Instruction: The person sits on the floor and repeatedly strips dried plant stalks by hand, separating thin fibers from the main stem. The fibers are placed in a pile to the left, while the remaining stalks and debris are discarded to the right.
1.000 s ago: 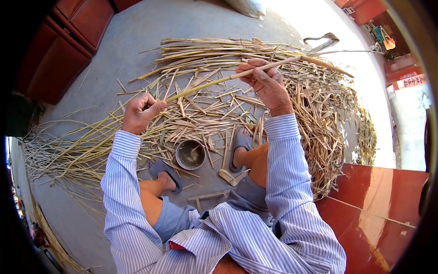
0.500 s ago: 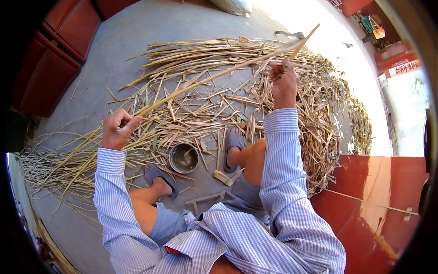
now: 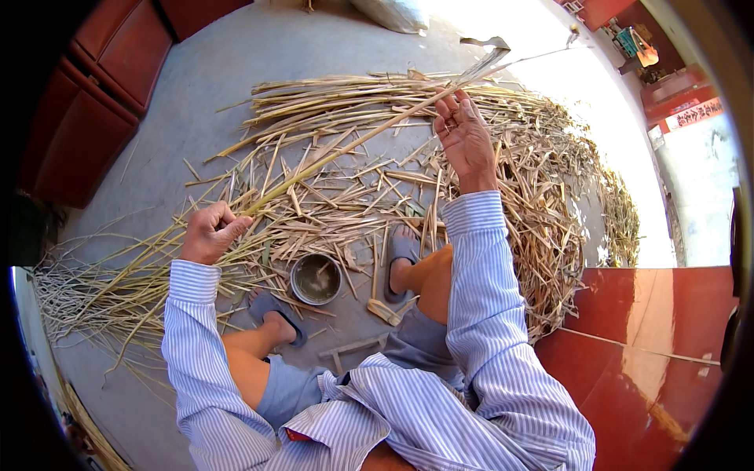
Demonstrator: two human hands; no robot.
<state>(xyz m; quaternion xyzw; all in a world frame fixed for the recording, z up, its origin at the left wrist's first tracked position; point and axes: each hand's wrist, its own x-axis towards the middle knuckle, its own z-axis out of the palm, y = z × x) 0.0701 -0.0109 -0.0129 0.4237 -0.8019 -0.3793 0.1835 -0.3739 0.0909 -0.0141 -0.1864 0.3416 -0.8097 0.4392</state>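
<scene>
A long yellowish reed stalk (image 3: 334,157) slants up to the right in front of me. My left hand (image 3: 210,234) is closed round its thicker end. Near its thin end, my right hand (image 3: 467,145) has its fingers loosely apart, their tips at the stalk. Beyond those fingertips a grey, dry leaf (image 3: 488,60) hangs on the stalk, and a thin tip reaches further right. Under the stalk, stripped dry leaves and husks (image 3: 314,208) lie scattered on the floor. A bundle of stalks (image 3: 314,106) lies across the far side.
A metal bowl (image 3: 316,279) with murky liquid stands between my sandalled feet. Thin stalks (image 3: 102,290) spread at the left, and a large husk heap (image 3: 542,220) lies at the right. Red cabinets (image 3: 110,71) stand far left; a red panel (image 3: 636,337) is near right.
My right hand has moved slightly left and nearer, and its fingers have loosened. The strip it pinched no longer shows in it. My left hand has barely moved, still holding the stalk.
</scene>
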